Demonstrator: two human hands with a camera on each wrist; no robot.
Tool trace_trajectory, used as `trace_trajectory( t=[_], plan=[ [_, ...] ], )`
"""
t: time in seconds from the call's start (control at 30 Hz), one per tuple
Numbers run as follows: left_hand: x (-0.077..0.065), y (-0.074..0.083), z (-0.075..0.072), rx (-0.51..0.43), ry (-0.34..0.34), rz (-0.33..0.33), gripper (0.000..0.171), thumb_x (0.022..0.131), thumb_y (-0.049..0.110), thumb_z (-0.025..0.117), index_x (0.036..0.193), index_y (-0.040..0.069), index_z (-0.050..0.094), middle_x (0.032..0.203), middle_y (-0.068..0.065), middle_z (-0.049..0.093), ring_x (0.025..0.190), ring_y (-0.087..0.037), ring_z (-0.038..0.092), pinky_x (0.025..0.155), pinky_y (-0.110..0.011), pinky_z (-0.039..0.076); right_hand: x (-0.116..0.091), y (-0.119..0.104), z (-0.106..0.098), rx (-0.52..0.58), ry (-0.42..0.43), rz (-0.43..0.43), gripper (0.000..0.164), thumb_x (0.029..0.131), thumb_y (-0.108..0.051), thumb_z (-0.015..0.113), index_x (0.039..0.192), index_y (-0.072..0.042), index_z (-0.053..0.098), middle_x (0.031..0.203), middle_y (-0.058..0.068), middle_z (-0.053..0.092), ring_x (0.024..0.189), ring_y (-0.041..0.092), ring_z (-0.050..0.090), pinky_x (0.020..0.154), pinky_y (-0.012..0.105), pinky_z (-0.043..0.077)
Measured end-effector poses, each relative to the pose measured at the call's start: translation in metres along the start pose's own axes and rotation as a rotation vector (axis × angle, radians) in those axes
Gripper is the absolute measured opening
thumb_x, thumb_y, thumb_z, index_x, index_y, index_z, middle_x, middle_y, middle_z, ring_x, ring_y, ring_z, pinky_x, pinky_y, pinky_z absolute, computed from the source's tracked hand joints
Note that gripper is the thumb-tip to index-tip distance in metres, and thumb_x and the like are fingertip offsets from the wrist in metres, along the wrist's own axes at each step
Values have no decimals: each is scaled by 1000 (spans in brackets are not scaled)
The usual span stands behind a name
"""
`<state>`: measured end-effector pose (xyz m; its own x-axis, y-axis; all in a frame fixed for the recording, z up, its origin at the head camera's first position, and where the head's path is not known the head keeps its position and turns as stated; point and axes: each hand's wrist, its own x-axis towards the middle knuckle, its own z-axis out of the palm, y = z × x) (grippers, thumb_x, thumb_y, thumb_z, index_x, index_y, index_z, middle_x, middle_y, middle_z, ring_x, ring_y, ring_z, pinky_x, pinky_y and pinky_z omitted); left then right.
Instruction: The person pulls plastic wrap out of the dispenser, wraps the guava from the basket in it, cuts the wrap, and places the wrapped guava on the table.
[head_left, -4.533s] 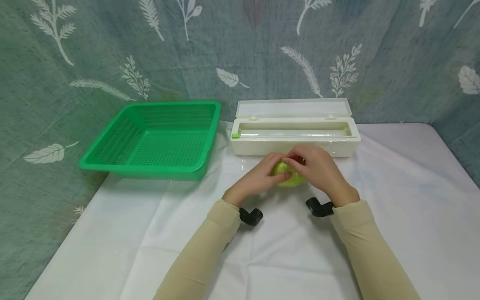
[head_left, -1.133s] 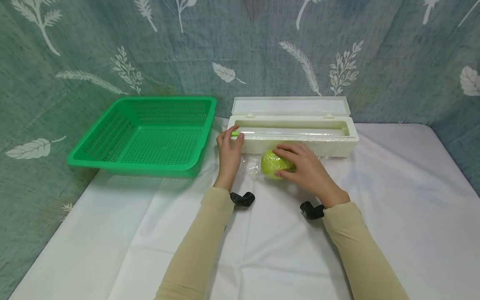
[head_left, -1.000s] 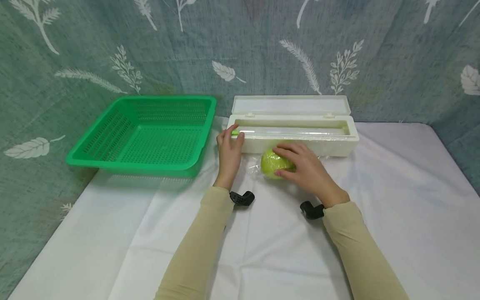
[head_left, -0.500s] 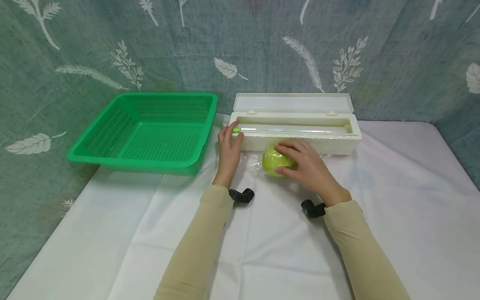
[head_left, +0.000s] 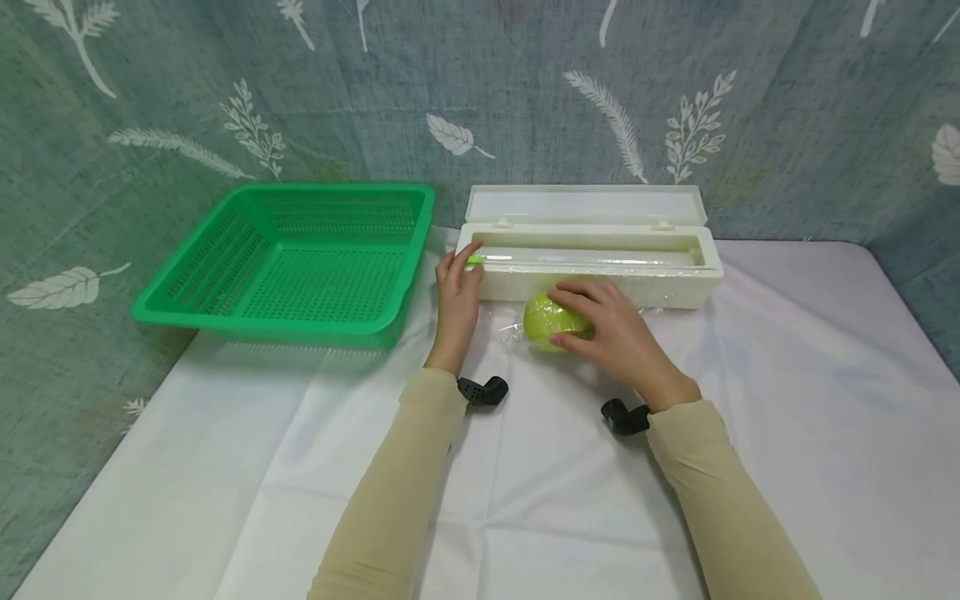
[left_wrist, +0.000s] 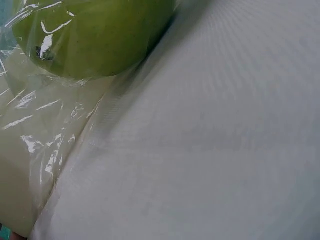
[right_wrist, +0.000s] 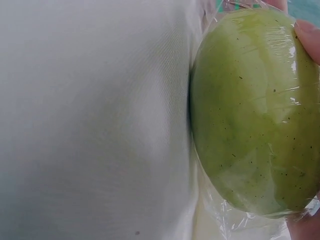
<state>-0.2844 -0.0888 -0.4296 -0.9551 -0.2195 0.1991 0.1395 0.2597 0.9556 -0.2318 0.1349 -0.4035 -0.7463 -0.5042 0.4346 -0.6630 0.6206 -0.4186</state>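
Observation:
A round green apple, wrapped in clear cling film, sits on the white cloth against the dispenser's front. My right hand grips it from the right, fingers over the top and thumb on the near side. In the right wrist view film stretches shiny over the apple. The white cling film dispenser stands with its lid up. At its left end my left hand pinches the small green slide cutter between thumb and fingers. Clear film runs from the apple along the dispenser's front in the left wrist view.
A green perforated basket stands to the left of the dispenser. Behind everything hangs a grey-green leaf-patterned curtain. White cloth covers the table. The dispenser's raised lid stands near the curtain.
Since the earliest frame, my left hand has left the apple and moved to the slide cutter. My right hand has shifted to grip the apple's right side. Over the last second both hands barely move.

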Motion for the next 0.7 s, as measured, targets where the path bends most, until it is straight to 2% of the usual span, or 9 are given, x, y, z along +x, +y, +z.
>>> trace_trajectory(
  t=[0.33, 0.57, 0.7],
  plan=[
    [0, 3, 3, 27, 29, -36, 35, 89, 24, 43, 121, 33, 54, 142, -6, 19, 127, -21, 24, 99, -36, 25, 0, 1, 3, 2, 7, 9, 59, 75, -36, 70, 126, -14, 52, 126, 3, 47, 117, 23, 37, 96, 43, 28],
    [1, 8, 8, 60, 24, 7, 37, 89, 17, 39, 119, 28, 58, 139, -4, 22, 125, -20, 23, 99, -35, 23, 2, 1, 2, -12, 15, 7, 58, 75, -36, 70, 126, -14, 52, 126, 3, 46, 117, 23, 36, 96, 42, 27],
    [1, 8, 9, 86, 27, 11, 37, 88, 16, 38, 117, 26, 60, 138, -5, 23, 124, -21, 24, 99, -36, 23, 1, 2, 3, -10, 15, 5, 58, 75, -36, 70, 126, -13, 52, 126, 4, 46, 117, 24, 36, 97, 42, 27]
  ],
)
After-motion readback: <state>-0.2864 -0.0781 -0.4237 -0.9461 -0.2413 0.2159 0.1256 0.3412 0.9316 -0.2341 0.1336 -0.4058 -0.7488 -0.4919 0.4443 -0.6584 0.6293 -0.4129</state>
